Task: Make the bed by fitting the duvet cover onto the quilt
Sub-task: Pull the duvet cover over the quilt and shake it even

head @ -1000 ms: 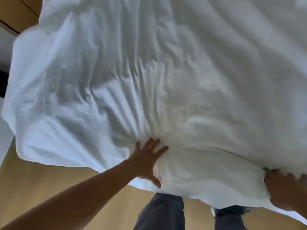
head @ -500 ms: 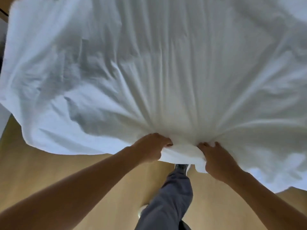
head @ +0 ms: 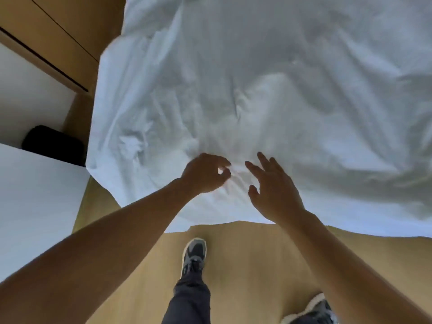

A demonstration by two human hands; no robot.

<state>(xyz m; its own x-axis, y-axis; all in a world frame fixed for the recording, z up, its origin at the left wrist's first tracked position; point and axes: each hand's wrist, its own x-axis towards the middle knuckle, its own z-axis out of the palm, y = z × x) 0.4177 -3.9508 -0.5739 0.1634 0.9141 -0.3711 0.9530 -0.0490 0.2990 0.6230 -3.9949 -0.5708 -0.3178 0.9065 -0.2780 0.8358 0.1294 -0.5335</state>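
The white duvet in its cover (head: 257, 90) lies spread and wrinkled over the bed, and its near edge hangs toward the floor. My left hand (head: 203, 175) hovers over the near middle of the cover, its fingers loosely curled and thumb close to the fingertips, with no cloth in it. My right hand (head: 273, 190) is just to its right with fingers spread and straight, over the same bunch of creases. I cannot tell whether either hand touches the cloth. The quilt itself is hidden inside the cover.
A white surface (head: 35, 206) stands close on the left, with a black object (head: 53, 143) behind it and a wooden cabinet (head: 58, 31) beyond. Wooden floor (head: 245, 265) lies under me, with my shoes (head: 194, 253) near the bed's foot.
Both hands gripped the cover's near edge half a second ago. They have let go, and the cover has dropped flat onto the bed. The view now takes in the floor and the furniture on the left.
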